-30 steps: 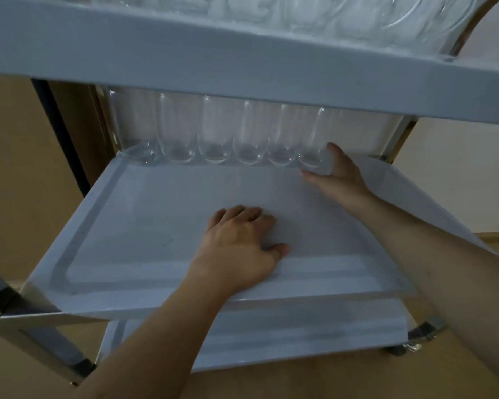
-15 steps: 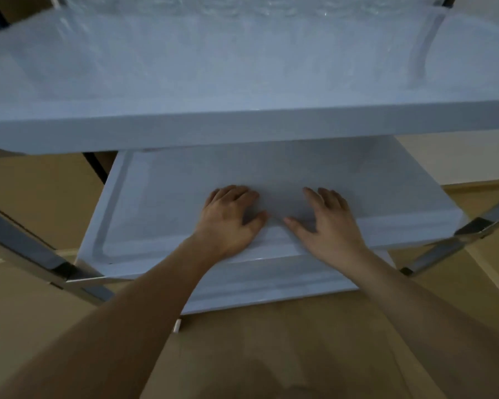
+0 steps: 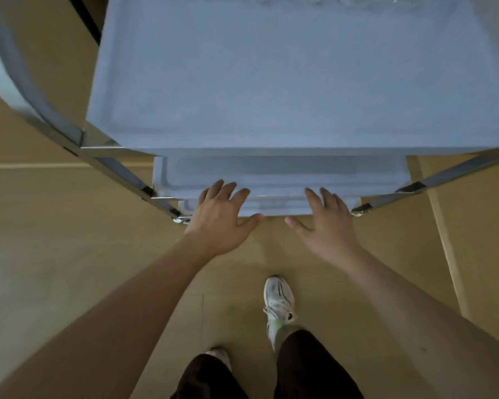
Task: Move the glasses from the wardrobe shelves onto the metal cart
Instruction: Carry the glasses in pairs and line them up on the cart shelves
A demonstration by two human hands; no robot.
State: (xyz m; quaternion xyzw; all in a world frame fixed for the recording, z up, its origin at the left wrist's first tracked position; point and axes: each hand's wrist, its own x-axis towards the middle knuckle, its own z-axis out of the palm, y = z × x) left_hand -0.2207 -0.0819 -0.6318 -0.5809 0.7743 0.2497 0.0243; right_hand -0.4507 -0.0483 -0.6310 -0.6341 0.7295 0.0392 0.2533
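I look straight down on the metal cart, whose grey top tray fills the upper part of the head view. Clear glasses show only as a blurred strip at the tray's far edge. Two lower trays peek out beneath the top one. My left hand and my right hand hover with fingers spread over the front edge of the lower trays, holding nothing.
Chrome frame bars of the cart slant out at the left and at the right. A tan wooden floor lies all around. My legs and a white shoe stand just in front of the cart.
The view has swung from level with the middle tray to looking down from above. Both hands have drawn back from the middle tray's surface to its front edge.
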